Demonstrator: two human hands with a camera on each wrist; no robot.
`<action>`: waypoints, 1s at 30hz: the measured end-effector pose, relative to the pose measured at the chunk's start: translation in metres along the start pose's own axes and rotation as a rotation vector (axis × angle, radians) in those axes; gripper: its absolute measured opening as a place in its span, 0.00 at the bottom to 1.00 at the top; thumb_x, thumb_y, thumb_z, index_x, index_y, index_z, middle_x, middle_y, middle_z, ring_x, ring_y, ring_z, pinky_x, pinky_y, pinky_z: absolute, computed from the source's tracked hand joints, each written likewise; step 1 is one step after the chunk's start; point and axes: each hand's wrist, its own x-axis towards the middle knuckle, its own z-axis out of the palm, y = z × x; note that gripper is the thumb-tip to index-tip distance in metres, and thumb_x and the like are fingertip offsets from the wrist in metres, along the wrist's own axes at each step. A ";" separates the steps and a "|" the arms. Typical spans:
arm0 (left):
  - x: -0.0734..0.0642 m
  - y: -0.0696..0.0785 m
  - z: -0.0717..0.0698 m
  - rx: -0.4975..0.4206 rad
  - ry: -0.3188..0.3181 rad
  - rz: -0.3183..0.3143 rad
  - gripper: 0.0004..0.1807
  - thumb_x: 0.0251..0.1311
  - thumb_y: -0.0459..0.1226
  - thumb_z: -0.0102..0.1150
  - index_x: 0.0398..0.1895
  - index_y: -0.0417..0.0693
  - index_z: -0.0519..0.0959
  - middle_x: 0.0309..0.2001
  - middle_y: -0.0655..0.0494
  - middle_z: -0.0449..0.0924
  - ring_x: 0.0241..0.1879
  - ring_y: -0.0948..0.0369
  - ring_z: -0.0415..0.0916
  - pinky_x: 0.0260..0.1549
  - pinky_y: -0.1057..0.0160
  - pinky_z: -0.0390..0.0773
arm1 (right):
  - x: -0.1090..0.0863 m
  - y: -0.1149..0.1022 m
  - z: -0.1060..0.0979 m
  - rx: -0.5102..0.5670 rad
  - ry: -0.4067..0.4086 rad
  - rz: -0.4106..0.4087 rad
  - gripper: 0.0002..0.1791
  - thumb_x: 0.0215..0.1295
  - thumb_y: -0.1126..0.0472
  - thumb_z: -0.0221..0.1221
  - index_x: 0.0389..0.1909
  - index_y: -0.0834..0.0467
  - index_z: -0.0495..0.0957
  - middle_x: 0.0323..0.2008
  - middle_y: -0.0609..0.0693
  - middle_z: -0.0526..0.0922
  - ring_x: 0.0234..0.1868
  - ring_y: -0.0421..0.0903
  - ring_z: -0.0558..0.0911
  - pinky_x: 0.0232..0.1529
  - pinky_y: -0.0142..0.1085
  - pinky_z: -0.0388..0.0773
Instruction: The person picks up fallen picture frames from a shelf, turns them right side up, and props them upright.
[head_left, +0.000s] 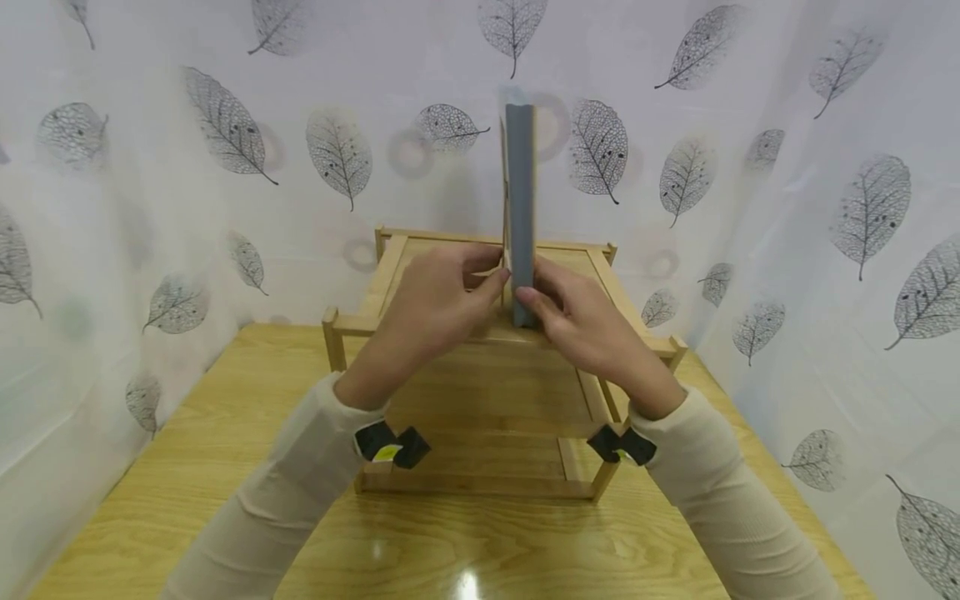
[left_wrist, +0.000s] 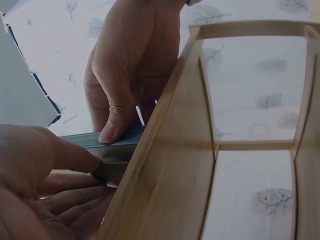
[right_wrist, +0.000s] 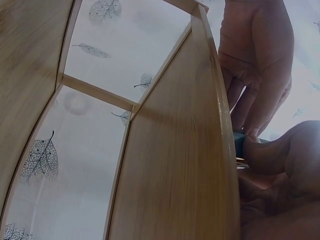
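White translucent curtain printed with dark skeleton leaves [head_left: 180, 42] hangs behind and on both sides, above a yellow-brown wood-grain table [head_left: 187, 433]. On that table stands a pale, tiered wooden rack [head_left: 480, 375], and at the front of its top I hold a tall, narrow, blue-grey book-like block [head_left: 521, 200] upright, its long spine-like face turned towards me. Just beside it on the left is a thin, pale-edged panel [head_left: 505, 183]; whether it is the block's own cover or a separate board, I cannot tell. My left hand [head_left: 450, 292] pinches that panel low down between thumb and fingers. My right hand [head_left: 581, 317] grips the block's lower end, thumb pressed on the blue-grey face, the other fingers round its right side and partly hidden.

I judge the block stiff and fairly light, its smooth face perhaps a little slippery, and tall enough to tip if held loosely. Low down, across both broad sides, seems the sound place to take hold; the thin panel looks easier to bend, so I'd pinch it gently
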 end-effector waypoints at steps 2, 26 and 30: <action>-0.001 0.000 -0.001 0.008 0.022 0.014 0.14 0.68 0.33 0.61 0.53 0.37 0.84 0.52 0.46 0.86 0.48 0.56 0.86 0.45 0.65 0.84 | 0.000 -0.001 0.000 -0.008 -0.003 0.003 0.11 0.76 0.67 0.53 0.54 0.63 0.76 0.39 0.54 0.80 0.39 0.47 0.76 0.41 0.42 0.74; -0.008 -0.006 -0.014 0.262 0.154 0.143 0.06 0.60 0.26 0.59 0.28 0.40 0.83 0.22 0.53 0.77 0.23 0.59 0.69 0.24 0.63 0.68 | 0.002 -0.002 -0.001 -0.030 -0.032 0.023 0.06 0.78 0.65 0.51 0.48 0.62 0.75 0.28 0.52 0.73 0.30 0.47 0.72 0.33 0.41 0.70; -0.010 -0.008 -0.017 0.277 0.152 0.136 0.05 0.61 0.26 0.60 0.31 0.38 0.84 0.25 0.52 0.82 0.24 0.59 0.71 0.26 0.63 0.73 | 0.002 -0.002 -0.001 -0.033 -0.036 0.021 0.07 0.78 0.65 0.51 0.49 0.62 0.75 0.27 0.52 0.73 0.27 0.46 0.72 0.31 0.41 0.69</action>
